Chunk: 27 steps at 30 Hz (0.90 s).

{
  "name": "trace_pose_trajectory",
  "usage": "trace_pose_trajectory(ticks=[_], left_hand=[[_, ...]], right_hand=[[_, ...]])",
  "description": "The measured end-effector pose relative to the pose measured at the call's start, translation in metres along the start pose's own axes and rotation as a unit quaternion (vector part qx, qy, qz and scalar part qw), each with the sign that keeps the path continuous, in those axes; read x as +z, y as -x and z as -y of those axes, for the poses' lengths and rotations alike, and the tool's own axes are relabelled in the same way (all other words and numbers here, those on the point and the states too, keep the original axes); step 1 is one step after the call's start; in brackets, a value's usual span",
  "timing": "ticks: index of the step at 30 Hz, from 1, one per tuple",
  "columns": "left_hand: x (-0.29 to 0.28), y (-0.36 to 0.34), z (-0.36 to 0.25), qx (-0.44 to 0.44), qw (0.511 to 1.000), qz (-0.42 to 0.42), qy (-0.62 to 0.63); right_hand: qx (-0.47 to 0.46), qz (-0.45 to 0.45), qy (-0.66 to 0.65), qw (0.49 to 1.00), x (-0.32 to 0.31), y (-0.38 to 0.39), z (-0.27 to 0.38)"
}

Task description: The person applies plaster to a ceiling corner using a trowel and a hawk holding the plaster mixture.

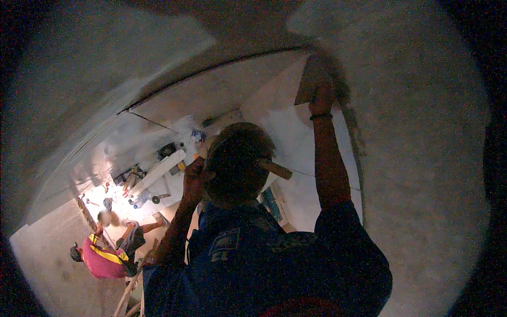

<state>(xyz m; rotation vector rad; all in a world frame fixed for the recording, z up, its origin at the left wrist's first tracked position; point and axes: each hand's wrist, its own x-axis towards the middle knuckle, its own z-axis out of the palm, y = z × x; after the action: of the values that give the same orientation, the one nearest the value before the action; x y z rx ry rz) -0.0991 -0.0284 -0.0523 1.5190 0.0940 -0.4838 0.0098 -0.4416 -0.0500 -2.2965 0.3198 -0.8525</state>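
Observation:
My right hand [322, 92], with a dark band at the wrist, is raised at the upper right, closed on a flat trowel [306, 74] held at the rough grey surface. My left hand [195, 174] is closed at the side of a dark, rounded object [235, 158] in front of my body, which is too dim to identify. A short wooden piece [277, 170], like a handle, sticks out from that object's right side. My forearms and dark blue sleeves are in shadow.
Grey plastered surfaces [422, 158] curve round both sides. Far below left, a co-worker in a pink and yellow top [103, 259] is beside a brightly lit patch with scattered tools [134, 179] and a long pale plank [156, 174]. Timber pieces [127, 296] stand near them.

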Motion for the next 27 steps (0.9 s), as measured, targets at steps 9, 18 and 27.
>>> trace_pose_trajectory(ticks=[9, 18, 27], left_hand=[[-0.007, 0.017, 0.003, 0.015, 0.996, -0.019, 0.087], [-0.019, 0.024, 0.044, 0.0, 0.998, -0.021, 0.054], [-0.008, 0.031, 0.023, 0.034, 0.997, -0.021, 0.061]], right_hand=[[-0.111, -0.017, 0.093, 0.989, 0.001, -0.014, -0.007], [0.13, 0.009, -0.353, 0.927, -0.033, 0.023, 0.057], [0.041, -0.049, -0.127, 0.99, -0.004, -0.006, 0.026]])
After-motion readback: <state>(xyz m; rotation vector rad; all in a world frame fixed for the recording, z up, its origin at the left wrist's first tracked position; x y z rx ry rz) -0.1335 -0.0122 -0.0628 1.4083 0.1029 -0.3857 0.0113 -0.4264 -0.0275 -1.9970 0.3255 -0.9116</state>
